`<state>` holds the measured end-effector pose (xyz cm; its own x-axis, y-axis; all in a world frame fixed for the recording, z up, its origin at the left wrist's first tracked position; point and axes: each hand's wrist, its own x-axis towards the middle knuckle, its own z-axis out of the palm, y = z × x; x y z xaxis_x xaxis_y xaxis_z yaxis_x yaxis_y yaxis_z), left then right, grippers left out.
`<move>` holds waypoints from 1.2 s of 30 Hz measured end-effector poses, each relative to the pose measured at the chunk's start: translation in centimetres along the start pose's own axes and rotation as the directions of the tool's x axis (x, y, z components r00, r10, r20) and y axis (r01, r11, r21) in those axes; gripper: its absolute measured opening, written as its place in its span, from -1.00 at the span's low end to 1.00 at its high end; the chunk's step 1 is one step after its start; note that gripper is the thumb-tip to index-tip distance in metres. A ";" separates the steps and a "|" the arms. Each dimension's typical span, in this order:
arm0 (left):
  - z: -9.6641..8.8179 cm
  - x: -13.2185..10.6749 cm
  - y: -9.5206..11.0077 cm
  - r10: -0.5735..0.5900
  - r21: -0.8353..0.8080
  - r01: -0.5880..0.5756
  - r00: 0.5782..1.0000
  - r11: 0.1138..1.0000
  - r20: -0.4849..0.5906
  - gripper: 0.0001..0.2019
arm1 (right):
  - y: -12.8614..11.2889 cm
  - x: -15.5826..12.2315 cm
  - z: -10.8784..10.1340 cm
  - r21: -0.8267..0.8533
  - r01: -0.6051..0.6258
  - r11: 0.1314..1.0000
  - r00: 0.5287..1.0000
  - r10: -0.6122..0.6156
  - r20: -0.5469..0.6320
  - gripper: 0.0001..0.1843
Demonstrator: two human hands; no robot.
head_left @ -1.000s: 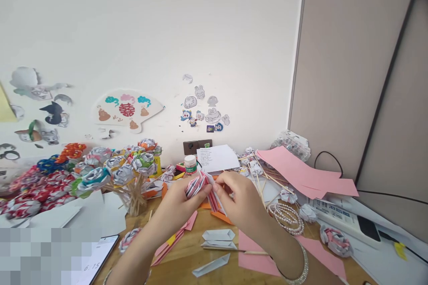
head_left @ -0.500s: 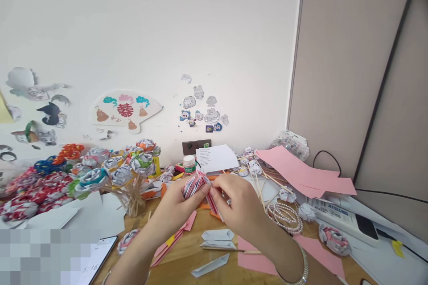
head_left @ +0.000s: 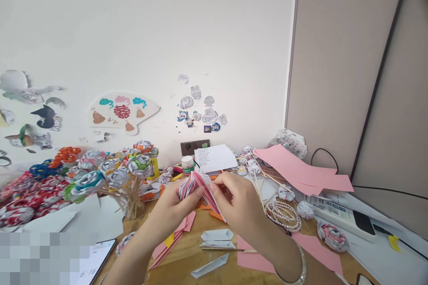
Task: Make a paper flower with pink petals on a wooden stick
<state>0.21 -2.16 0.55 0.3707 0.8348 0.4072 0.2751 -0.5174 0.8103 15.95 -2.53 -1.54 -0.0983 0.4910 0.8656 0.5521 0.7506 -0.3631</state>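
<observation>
A bundle of folded pink-and-white paper strips [head_left: 186, 188] is held above the middle of the table. My left hand [head_left: 175, 205] is closed around its left side, thumb along the front. With thumb and fingers, my right hand [head_left: 237, 198] pinches the edge of a pink folded paper piece [head_left: 207, 192] on the bundle's right side, where a white face shows. My fingers hide part of the bundle. Below the hands lie white folded paper pieces [head_left: 217, 235] and, further left, a stack of pink folded strips [head_left: 174, 240].
Paper flowers on sticks [head_left: 117, 176] crowd the left. Behind the hands stands a white-capped bottle [head_left: 187, 164] near a written sheet [head_left: 216, 158]. Pink sheets [head_left: 297, 169], bead strings [head_left: 282, 216] and a white power strip [head_left: 344, 218] lie right. A phone [head_left: 95, 260] is at front left.
The paper layers on the bundle's right side have spread apart, and a white face now shows between them. Both hands keep their grip. The view has turned slightly to the right.
</observation>
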 end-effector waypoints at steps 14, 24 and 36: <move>-0.3 -0.2 0.3 -0.012 0.023 0.013 1.000 1.000 -0.015 -0.73 | -0.3 -0.3 -0.4 -0.042 0.170 0.985 0.985 -0.171 -0.024 -0.79; -0.3 -0.5 0.8 0.009 0.041 -0.011 0.999 0.999 0.045 -0.76 | -0.2 -0.4 -0.2 -0.092 0.137 0.986 0.990 -0.140 -0.032 -0.77; -0.2 -0.6 1.2 0.001 0.015 0.000 0.999 1.000 -0.054 -0.73 | -0.5 -0.2 -0.3 -0.084 0.090 0.992 0.994 -0.094 -0.046 -0.77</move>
<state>0.14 -3.24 1.37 0.3221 0.8432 0.4304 0.2886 -0.5205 0.8036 15.92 -3.15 -1.40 -0.1115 0.3973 0.9109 0.6082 0.7521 -0.2536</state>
